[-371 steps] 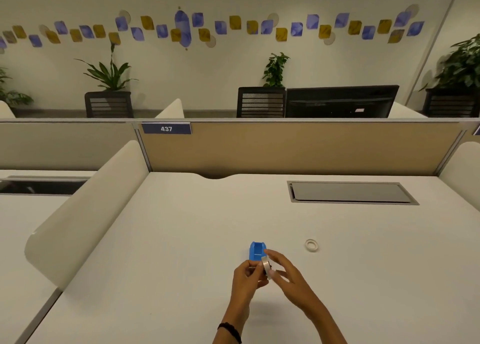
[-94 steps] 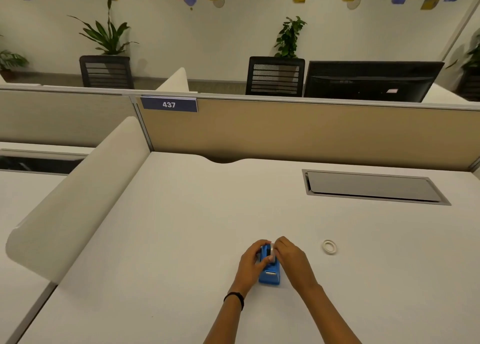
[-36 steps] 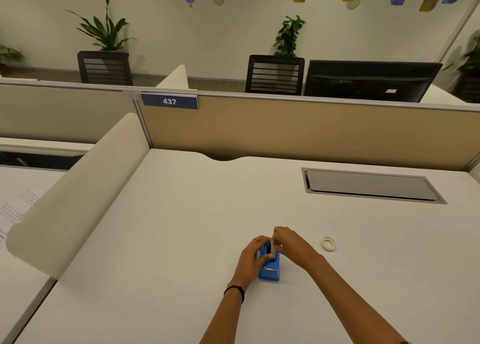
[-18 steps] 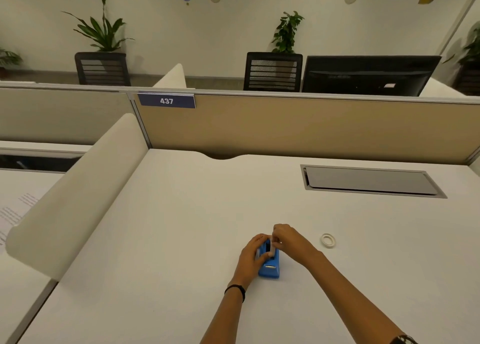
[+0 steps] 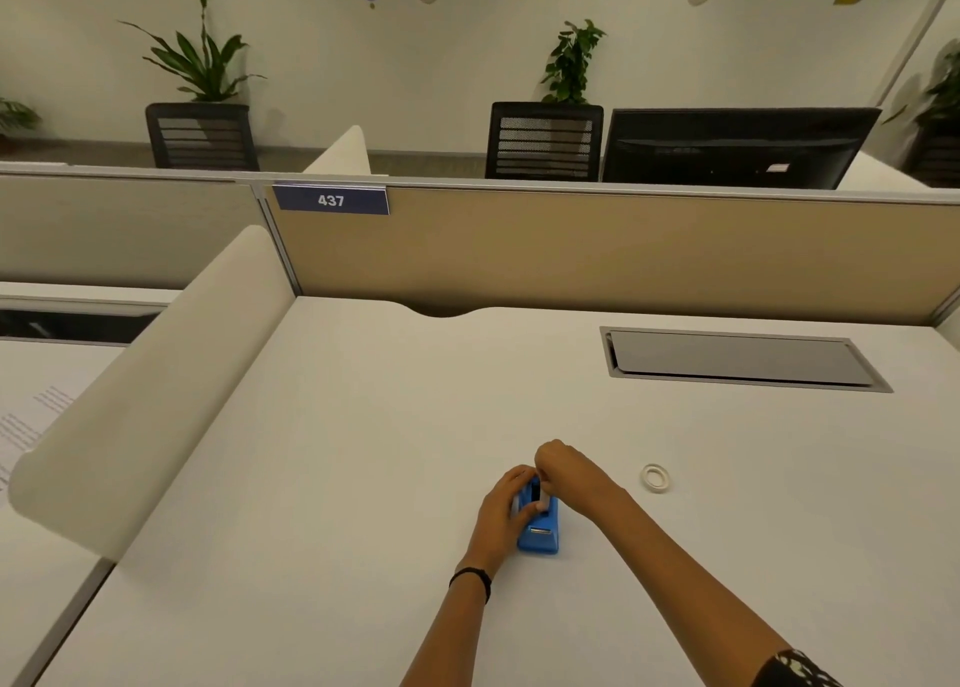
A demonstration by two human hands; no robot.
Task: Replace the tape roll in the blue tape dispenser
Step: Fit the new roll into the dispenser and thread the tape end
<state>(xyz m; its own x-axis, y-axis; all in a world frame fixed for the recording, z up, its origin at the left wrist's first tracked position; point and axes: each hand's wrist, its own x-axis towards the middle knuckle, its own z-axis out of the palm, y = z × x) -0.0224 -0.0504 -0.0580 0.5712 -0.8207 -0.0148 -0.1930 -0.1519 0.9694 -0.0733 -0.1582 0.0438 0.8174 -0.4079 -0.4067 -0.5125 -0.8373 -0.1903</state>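
Observation:
The blue tape dispenser (image 5: 540, 533) stands on the white desk (image 5: 363, 452), its cutter end toward me. My left hand (image 5: 498, 510) wraps its left side and holds it down. My right hand (image 5: 566, 471) reaches over the top from the right, fingertips pinched at the tape roll (image 5: 540, 499) seated in the dispenser's slot; most of that roll is hidden by my fingers. A small, thin white tape ring (image 5: 654, 477) lies flat on the desk to the right, apart from both hands.
A grey cable hatch (image 5: 737, 359) is set into the desk at the back right. A beige partition (image 5: 571, 255) with a "437" sign closes the far edge. A white curved divider (image 5: 145, 390) borders the left side.
Ten seconds ago both hands held a tape roll in the air beside the dispenser; now it sits in the dispenser. Over the last second the hands barely moved.

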